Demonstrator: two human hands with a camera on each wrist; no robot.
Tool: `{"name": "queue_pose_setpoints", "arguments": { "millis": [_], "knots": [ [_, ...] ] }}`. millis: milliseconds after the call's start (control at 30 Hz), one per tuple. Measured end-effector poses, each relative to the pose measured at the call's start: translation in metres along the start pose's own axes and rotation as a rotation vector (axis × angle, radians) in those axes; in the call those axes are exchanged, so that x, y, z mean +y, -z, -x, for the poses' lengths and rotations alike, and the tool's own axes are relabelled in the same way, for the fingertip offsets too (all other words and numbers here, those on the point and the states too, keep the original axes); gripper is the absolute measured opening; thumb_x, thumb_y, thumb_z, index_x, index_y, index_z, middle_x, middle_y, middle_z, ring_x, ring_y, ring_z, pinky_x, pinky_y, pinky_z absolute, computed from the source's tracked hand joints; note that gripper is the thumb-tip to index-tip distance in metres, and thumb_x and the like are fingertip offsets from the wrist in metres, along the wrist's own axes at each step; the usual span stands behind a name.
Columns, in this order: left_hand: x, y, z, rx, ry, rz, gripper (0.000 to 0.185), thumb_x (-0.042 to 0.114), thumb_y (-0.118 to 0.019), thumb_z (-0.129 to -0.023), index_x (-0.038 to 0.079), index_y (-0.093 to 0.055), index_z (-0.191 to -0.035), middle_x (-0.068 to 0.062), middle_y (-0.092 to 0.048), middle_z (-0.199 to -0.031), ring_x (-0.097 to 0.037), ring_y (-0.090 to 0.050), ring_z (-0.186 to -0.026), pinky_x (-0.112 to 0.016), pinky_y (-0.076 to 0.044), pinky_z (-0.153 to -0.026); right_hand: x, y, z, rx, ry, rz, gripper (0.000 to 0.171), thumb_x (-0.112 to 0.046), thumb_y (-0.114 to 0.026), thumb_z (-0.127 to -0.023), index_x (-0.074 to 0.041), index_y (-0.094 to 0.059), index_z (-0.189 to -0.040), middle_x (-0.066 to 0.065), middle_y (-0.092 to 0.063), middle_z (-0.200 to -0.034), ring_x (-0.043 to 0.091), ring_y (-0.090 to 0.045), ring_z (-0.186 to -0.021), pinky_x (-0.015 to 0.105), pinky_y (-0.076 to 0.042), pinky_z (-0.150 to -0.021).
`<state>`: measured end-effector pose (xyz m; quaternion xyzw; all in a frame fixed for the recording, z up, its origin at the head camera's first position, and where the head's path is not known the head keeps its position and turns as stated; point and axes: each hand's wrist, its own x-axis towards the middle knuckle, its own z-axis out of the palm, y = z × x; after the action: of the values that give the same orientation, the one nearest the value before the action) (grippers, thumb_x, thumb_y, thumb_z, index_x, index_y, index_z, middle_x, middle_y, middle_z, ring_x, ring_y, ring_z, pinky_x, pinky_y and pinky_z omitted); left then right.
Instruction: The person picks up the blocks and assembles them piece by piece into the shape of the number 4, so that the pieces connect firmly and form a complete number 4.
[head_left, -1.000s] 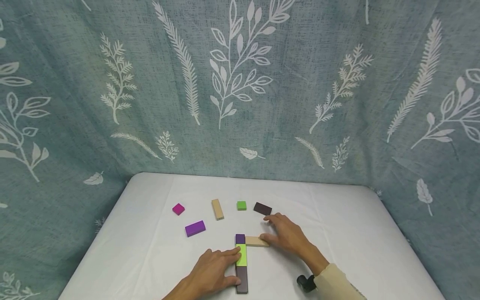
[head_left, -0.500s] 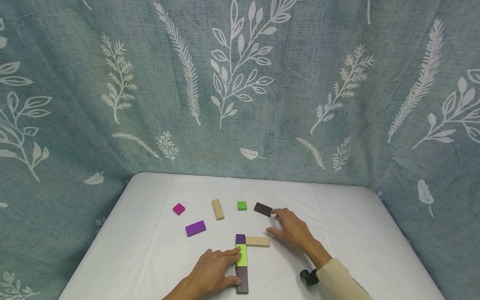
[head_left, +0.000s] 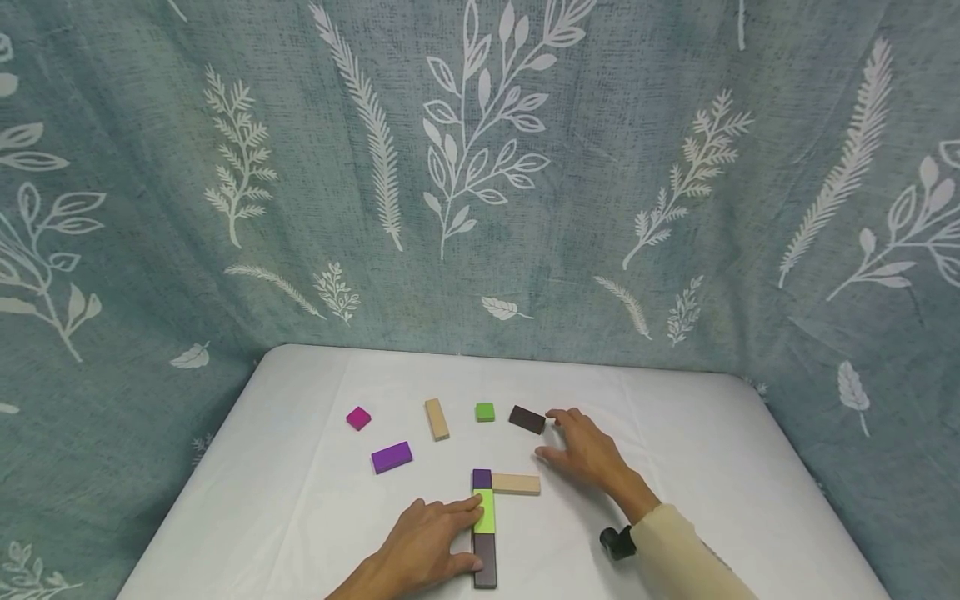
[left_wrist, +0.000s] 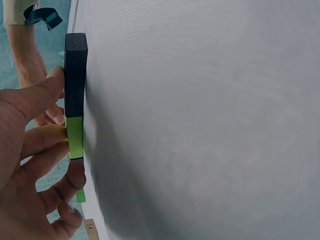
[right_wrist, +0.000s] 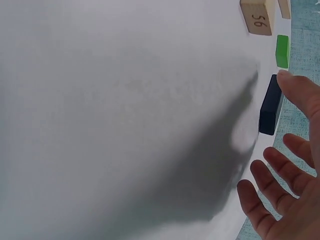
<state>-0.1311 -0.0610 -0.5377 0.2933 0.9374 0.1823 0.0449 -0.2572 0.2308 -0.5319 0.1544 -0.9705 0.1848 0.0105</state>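
Note:
My left hand [head_left: 427, 537] rests its index and middle fingertips on a lime green block [head_left: 484, 518] and its thumb on a dark grey block [head_left: 485, 567]. These two line up end to end with a small dark purple block [head_left: 482, 478] at the far end. A plain wooden block [head_left: 516, 484] extends rightward from the purple one. My right hand [head_left: 588, 454] hovers with spread fingers beside a dark brown block [head_left: 527, 419], holding nothing. In the right wrist view the thumb overlaps that block [right_wrist: 270, 107], and the other fingers are apart from it.
Toward the back lie a green block [head_left: 485, 412], another wooden block [head_left: 437, 419] and a magenta block [head_left: 358, 418]. A violet block [head_left: 392, 457] lies left of the line. All are on a white-covered table [head_left: 247, 517], with a leaf-patterned curtain [head_left: 555, 225] behind it.
My right hand has left the wooden block and moved away and slightly right, to beside the dark brown block. The left hand stays where it was.

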Motion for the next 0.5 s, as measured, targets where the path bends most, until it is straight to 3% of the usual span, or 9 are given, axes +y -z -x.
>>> {"name": "queue_pose_setpoints", "arguments": {
  "millis": [500],
  "knots": [
    [-0.002, 0.0, 0.001, 0.007, -0.01, -0.009, 0.064, 0.054, -0.076, -0.085, 0.019, -0.065, -0.137, 0.008, -0.054, -0.147, -0.016, -0.063, -0.116, -0.032, -0.044, -0.077, -0.005, 0.005, -0.021, -0.04, -0.002, 0.055, 0.062, -0.043, -0.078, -0.087, -0.007, -0.06, -0.135, 0.01, -0.063, -0.118, 0.027, -0.061, -0.107, 0.051, -0.054, -0.083]
  ]
}}
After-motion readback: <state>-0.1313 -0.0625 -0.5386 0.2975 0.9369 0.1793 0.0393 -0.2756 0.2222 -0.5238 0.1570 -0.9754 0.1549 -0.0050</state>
